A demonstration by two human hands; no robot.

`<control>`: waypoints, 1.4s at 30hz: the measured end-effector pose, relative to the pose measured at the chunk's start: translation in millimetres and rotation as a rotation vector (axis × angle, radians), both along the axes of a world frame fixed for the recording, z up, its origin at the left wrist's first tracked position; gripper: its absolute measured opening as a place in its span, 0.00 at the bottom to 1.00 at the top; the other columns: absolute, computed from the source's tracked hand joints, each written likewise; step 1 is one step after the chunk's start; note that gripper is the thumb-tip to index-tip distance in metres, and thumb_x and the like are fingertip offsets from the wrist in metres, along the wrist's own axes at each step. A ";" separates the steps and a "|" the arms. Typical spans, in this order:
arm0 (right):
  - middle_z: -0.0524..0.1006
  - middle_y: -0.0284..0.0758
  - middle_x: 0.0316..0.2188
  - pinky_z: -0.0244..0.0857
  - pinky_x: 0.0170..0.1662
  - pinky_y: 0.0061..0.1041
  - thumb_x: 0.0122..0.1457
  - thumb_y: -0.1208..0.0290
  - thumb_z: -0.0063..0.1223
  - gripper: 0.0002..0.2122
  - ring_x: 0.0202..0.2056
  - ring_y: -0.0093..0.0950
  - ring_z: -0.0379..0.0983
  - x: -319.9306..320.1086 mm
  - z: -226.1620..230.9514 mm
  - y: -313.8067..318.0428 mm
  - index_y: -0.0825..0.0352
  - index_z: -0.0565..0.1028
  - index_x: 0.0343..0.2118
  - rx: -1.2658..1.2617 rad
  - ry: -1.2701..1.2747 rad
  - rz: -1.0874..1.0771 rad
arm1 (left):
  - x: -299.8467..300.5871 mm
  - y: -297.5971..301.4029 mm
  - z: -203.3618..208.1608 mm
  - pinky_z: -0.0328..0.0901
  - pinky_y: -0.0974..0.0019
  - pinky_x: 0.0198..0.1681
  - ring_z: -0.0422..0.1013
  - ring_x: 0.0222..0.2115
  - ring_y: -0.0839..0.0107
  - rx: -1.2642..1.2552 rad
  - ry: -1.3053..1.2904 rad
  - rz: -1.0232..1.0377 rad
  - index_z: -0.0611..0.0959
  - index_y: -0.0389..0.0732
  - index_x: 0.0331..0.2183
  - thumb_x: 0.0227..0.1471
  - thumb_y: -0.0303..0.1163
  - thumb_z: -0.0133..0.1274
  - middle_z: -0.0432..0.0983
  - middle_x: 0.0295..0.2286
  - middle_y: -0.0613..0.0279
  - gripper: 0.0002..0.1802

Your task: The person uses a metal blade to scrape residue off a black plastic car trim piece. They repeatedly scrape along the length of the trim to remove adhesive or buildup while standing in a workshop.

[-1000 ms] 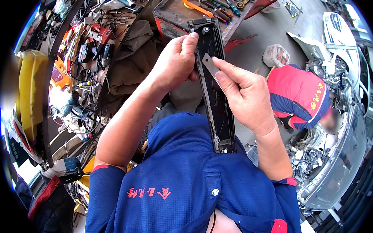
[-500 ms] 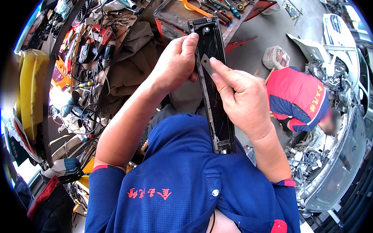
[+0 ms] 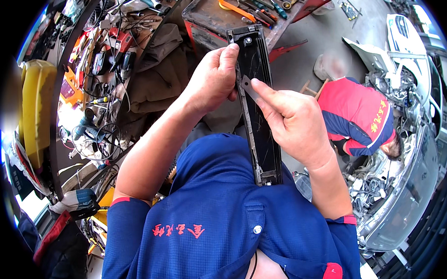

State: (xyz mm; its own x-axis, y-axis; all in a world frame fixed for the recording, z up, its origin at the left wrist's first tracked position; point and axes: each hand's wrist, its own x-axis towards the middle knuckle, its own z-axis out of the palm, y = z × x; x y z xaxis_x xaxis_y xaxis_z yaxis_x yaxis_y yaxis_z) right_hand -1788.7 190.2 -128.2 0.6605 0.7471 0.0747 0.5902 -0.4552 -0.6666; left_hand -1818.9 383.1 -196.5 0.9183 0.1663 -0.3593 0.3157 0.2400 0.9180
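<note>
Gripping the left edge of a long black panel near its far end, the left hand holds it lengthwise before the shirt. The right hand pinches a thin metal blade over the panel, thumb against forefinger. Panel judged light, stiff, smooth-faced; best held by the rim. Versus 1.0 s earlier: blade and right hand slightly nearer the body.

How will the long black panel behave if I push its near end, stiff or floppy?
The panel is probably stiff: its long edges run straight. It's likely fairly light for its size, as only the left hand grips it. Pushing the near end might swing it, since that grip is toward the far end.
</note>
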 end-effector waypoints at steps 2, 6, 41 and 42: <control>0.78 0.42 0.26 0.70 0.33 0.39 0.62 0.73 0.58 0.15 0.29 0.43 0.76 -0.6 1.0 -3.5 0.63 0.82 0.53 0.008 0.003 0.001 | -0.1 -0.3 2.6 0.58 0.78 0.13 0.63 0.11 0.84 0.014 0.004 -0.002 0.85 0.40 0.41 0.75 0.46 0.33 0.80 0.21 0.68 0.28; 0.77 0.42 0.23 0.69 0.31 0.35 0.62 0.77 0.59 0.17 0.25 0.39 0.75 -4.7 2.2 -13.2 0.64 0.81 0.54 -0.003 0.039 0.043 | 0.3 -1.0 4.5 0.58 0.77 0.12 0.63 0.10 0.84 0.010 0.013 -0.001 0.85 0.40 0.41 0.75 0.46 0.33 0.79 0.21 0.68 0.28; 0.72 0.39 0.19 0.68 0.28 0.37 0.57 0.78 0.62 0.24 0.22 0.40 0.73 -32.7 14.1 -69.3 0.60 0.78 0.59 -0.085 0.200 0.288 | 1.4 -5.9 7.5 0.57 0.78 0.11 0.63 0.09 0.84 0.047 0.028 -0.001 0.85 0.40 0.36 0.75 0.48 0.31 0.81 0.20 0.67 0.31; 0.71 0.39 0.19 0.66 0.28 0.36 0.57 0.79 0.63 0.24 0.21 0.40 0.72 -33.2 12.7 -70.7 0.61 0.78 0.59 -0.065 0.211 0.299 | 1.6 -6.2 6.0 0.57 0.78 0.11 0.62 0.09 0.84 0.038 0.031 0.003 0.85 0.40 0.36 0.75 0.48 0.31 0.81 0.20 0.67 0.31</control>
